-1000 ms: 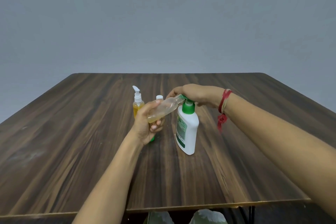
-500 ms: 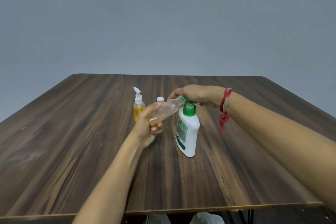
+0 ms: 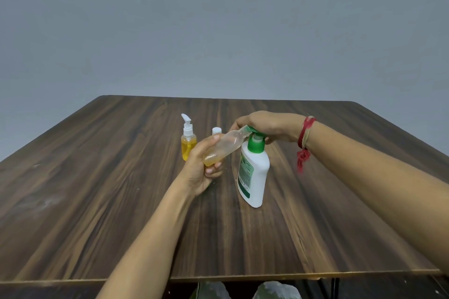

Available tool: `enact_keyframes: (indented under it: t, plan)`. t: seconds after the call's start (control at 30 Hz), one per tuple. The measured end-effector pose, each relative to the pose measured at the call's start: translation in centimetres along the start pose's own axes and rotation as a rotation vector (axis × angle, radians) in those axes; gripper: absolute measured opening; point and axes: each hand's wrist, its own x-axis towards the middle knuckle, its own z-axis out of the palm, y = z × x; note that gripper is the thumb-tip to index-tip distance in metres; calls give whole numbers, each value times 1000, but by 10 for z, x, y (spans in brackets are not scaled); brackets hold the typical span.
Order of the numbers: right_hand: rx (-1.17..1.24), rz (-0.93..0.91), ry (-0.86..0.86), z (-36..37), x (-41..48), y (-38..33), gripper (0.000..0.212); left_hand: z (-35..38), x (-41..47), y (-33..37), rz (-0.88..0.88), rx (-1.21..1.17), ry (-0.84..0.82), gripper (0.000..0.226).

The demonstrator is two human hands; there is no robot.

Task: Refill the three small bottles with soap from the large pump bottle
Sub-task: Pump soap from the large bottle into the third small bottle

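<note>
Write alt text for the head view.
The left hand holds a clear small bottle tilted, mouth at the spout of the large pump bottle, whose green top the right hand grips. Behind, a yellow-filled bottle and a white-capped bottle stand on the wooden table.

white pump bottle (image 3: 256, 177), green collar (image 3: 255, 147)

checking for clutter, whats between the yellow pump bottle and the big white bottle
In the head view, the left hand holds a tilted clear bottle there, and a white cap shows just behind it.
</note>
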Motion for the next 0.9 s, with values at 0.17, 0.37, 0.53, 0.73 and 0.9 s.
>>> enact_keyframes:
  t: [0.17,0.37,0.53,0.73,0.9]
  plan:
    - [-4,-11,-3,2,1,2,30,-1,-2,0,7,-9,-3,24]
    - [-7,-7,21,3,2,1,32,0,1,-2,11,-20,17,28]
    - [-22,0,29,0,5,2,34,2,1,-2,18,-30,35,25]
    - [-112,-21,16,-2,3,-3,36,1,-1,-1,21,-27,38,24]
    - [-64,-5,24,3,5,2,34,-1,0,0,27,-10,32,26]
